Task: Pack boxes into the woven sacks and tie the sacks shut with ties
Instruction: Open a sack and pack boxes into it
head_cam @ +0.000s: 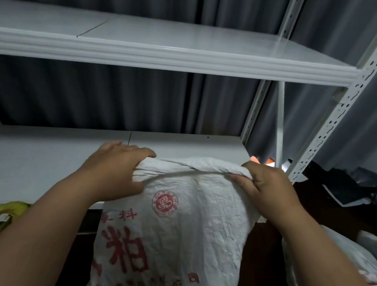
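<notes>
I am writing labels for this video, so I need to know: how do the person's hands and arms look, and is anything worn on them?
Both arms are bare as far as the frame shows: no sleeves in view. The left hand and the right hand wear no gloves, and no rings, watch or bracelet can be seen. No markings show. The fingernails are short and unpainted.

Bare lower shelf (29, 161) lies open; upper shelf (163, 51) caps it.

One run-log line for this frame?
left hand: grips sack mouth | right hand: grips sack mouth | woven sack: untied, against shelf
</notes>
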